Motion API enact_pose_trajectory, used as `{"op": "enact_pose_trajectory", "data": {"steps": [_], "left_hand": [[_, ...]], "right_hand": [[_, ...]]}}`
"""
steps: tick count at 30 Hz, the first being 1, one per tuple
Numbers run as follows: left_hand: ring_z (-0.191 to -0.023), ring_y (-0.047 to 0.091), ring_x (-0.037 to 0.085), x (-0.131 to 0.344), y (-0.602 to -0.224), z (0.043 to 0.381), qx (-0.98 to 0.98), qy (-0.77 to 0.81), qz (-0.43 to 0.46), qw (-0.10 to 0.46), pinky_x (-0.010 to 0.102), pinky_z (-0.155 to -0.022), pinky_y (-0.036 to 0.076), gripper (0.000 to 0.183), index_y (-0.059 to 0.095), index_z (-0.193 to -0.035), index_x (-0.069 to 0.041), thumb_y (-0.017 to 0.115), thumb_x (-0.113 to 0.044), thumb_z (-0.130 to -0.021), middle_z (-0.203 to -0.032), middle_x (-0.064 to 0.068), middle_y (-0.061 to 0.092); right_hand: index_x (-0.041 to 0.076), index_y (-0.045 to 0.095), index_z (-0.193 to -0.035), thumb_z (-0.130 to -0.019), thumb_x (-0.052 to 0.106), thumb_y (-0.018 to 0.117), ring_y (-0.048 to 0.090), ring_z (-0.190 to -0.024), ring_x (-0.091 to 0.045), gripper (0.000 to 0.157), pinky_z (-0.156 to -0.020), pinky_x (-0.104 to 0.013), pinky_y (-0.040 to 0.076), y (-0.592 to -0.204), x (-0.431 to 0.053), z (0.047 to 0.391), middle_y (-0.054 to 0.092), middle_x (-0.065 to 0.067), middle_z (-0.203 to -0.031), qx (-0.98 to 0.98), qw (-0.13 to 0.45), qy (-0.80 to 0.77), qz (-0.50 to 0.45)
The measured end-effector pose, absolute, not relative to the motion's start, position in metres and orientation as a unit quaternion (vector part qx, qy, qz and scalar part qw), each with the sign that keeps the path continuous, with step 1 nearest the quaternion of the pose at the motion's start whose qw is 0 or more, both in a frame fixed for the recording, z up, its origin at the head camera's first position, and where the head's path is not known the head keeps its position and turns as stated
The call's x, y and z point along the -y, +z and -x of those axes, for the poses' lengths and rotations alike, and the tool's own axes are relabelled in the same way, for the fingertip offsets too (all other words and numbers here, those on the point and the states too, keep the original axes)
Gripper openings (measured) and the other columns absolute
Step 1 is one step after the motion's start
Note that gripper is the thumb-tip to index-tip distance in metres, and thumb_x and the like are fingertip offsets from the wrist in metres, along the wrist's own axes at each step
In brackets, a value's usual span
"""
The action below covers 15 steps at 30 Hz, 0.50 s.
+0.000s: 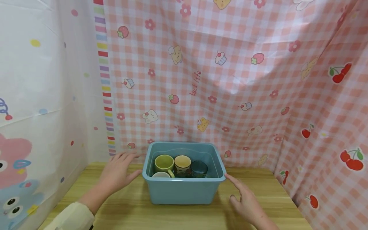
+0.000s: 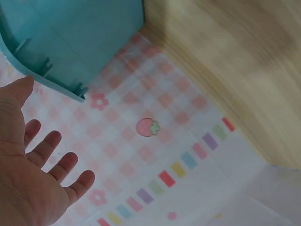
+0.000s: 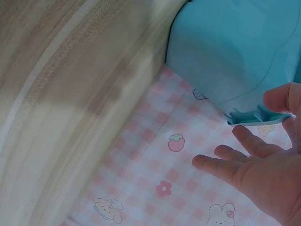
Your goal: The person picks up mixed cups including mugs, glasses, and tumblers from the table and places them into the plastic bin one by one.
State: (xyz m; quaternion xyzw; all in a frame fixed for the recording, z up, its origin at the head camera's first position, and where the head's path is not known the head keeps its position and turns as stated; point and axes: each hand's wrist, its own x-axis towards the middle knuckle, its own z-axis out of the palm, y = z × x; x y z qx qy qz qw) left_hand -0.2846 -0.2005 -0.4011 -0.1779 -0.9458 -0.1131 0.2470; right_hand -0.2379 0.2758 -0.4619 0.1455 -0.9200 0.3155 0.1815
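A blue plastic bin (image 1: 184,191) stands on the wooden table. Inside it are a green mug (image 1: 164,163), a cream-coloured patterned cup (image 1: 182,161), a dark glass cup (image 1: 199,169) and a white-rimmed cup (image 1: 161,174), partly hidden by the front wall. At the bin's left side, my left hand (image 1: 118,171) has its fingers spread and its thumb close to the rim; contact is hard to tell. My right hand (image 1: 247,201) is at the right side, its extended index finger at the rim's corner. Both wrist views show the hands beside the bin's outer walls, holding nothing.
The wooden tabletop (image 1: 123,210) extends around the bin. Behind it hangs a pink checked curtain (image 1: 184,80), close to the bin's back. A white printed sheet (image 1: 43,95) borders the left, and a cherry-patterned checked cloth (image 1: 330,127) borders the right.
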Motion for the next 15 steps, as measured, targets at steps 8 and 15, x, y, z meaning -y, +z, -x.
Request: {"op": "enact_pose_trajectory", "data": {"steps": [8, 15], "left_hand": [[-0.132, 0.058, 0.045, 0.215, -0.416, 0.276, 0.955, -0.12, 0.149, 0.226, 0.071, -0.105, 0.047, 0.057, 0.064, -0.14, -0.013, 0.082, -0.042, -0.094, -0.138, 0.013, 0.07], [-0.129, 0.06, 0.045, 0.225, -0.427, 0.27, 0.958, -0.123, 0.137, 0.221, 0.071, -0.102, 0.049, 0.059, 0.064, -0.139, -0.011, 0.083, -0.041, -0.092, -0.137, 0.014, 0.071]], "right_hand": [[0.025, 0.053, -0.158, -0.088, -0.009, 0.07, 0.053, -0.141, -0.057, 0.08, -0.11, -0.072, 0.047, -0.458, -0.28, 0.238, 0.06, -0.02, -0.154, 0.92, 0.192, 0.295, -0.173], [0.014, 0.051, -0.159, -0.087, -0.006, 0.073, 0.055, -0.139, -0.057, 0.077, -0.11, -0.073, 0.046, -0.451, -0.291, 0.24, 0.062, -0.022, -0.152, 0.923, 0.199, 0.265, -0.193]]}}
